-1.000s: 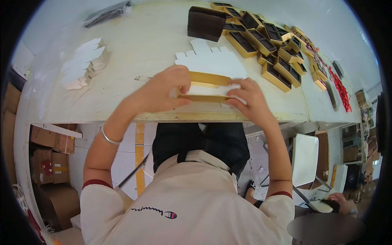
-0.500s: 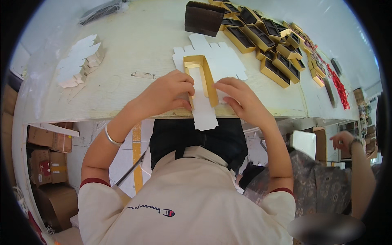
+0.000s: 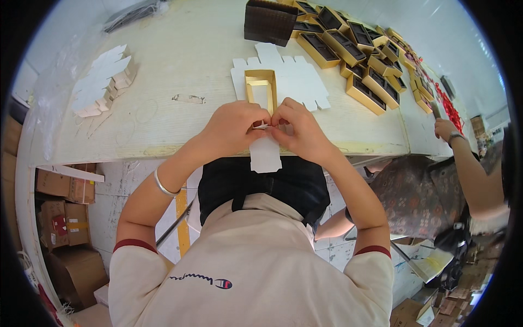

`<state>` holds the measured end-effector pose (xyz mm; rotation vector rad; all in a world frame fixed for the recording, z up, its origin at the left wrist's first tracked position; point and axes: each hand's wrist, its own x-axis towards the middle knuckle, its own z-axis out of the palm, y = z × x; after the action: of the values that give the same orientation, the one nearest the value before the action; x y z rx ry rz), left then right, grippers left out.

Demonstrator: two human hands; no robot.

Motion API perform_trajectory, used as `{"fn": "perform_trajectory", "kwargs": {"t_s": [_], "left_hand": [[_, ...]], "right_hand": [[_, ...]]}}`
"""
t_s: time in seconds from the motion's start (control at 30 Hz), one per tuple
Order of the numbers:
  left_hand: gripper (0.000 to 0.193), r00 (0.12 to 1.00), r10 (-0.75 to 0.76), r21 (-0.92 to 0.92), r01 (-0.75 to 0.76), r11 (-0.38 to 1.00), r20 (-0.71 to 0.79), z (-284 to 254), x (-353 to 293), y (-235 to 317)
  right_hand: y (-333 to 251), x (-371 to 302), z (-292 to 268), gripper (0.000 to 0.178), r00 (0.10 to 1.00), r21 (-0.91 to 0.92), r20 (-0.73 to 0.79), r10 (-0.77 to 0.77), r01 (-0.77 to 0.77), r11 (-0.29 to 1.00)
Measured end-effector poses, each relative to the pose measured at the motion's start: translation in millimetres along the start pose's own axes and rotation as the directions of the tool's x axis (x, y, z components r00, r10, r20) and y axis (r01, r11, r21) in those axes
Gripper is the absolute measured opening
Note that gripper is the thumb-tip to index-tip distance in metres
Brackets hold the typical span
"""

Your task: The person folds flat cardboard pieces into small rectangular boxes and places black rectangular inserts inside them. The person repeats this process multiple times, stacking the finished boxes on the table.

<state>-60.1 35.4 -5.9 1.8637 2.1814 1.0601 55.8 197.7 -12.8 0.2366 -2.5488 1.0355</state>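
A small cardboard box [image 3: 273, 88], gold inside and white outside, is partly folded at the table's front edge. Its far end and long walls stand up, while a white end flap [image 3: 265, 155] sticks out over my lap. My left hand [image 3: 238, 124] pinches the near left corner. On the near right corner, my right hand [image 3: 297, 129] grips too, with its fingertips almost meeting the left ones. Small folded tabs show between the fingers, partly hidden. Just beyond lie flat white box blanks [image 3: 297, 82].
Gold boxes with dark inserts [image 3: 348, 46] are heaped at the far right, beside a dark brown block-shaped stack [image 3: 269, 23]. More white blanks [image 3: 103, 82] are stacked at the left. Red ribbon-like strips [image 3: 449, 106] lie at the far right. A co-worker's arm [image 3: 471, 163] reaches over the table there.
My hands have come together at the box's near end, folding its corners inward. The right wall now stands straighter. The co-worker has moved, with a hand now over the table.
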Motion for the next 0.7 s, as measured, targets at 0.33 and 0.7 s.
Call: {"fn": "perform_trajectory", "kwargs": {"t_s": [0.33,0.7], "left_hand": [[0.012,0.974,-0.173,-0.211,0.201,0.957,0.144,-8.4,7.4,-2.7],[0.025,0.906,-0.267,-0.472,0.402,0.785,0.327,-19.9,14.9,-16.9]], "right_hand": [[-26.8,-41.0,-7.2,0.038,0.968,-0.425,0.084,-0.237,0.25,0.87],[0.9,-9.2,14.9,0.042,0.96,0.443,-0.186,0.208,-0.107,0.89]]}}
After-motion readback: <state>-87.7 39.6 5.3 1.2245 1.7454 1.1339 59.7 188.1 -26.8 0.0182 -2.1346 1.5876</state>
